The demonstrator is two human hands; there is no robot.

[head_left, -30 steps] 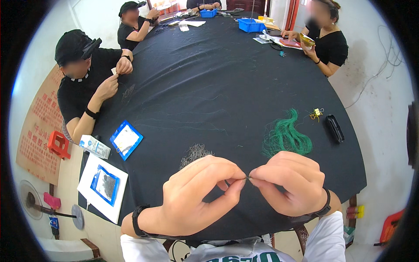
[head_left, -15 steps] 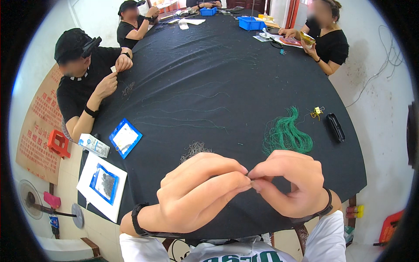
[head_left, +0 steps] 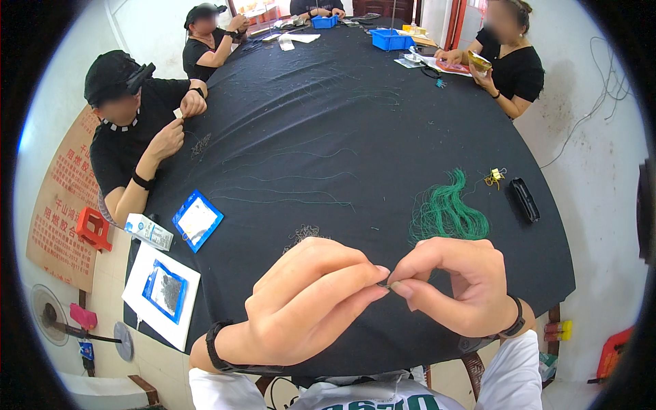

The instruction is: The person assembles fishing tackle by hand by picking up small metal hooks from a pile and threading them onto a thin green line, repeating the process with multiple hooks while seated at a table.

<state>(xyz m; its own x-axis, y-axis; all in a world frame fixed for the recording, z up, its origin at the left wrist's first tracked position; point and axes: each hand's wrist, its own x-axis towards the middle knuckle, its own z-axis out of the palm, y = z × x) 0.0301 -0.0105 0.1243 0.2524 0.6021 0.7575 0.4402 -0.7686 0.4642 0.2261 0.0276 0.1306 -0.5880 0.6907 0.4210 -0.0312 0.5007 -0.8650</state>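
Preferably, such fine work should be done directly over the counter (head_left: 403,150), so that a dropped part would land on its dark cloth; on this colour, however, a thin dark part would be difficult to find again. On the counter lies the green thread (head_left: 447,215), loose and curved, and its strands would, in my judgement, tangle easily if a finger or a sleeve dragged across them. It is therefore better to turn the part with the fingertips only and to let the wrists rest quietly.

The left hand (head_left: 311,301) is nearer to the wearer than the thread and to the left of it. Its thumb and forefinger are closed in a narrow pinch on a small part, with the other fingers folded loosely beside. The right hand (head_left: 458,283), just on the near side of the thread, makes a rounder pinch, and its tips also seem closed on this part. A grey wiry heap (head_left: 307,236) is left of the thread, partly hidden by the left hand. Smallest is the part (head_left: 387,285) itself, between the two pinches, to the near left of the thread; its exact shape I cannot tell.
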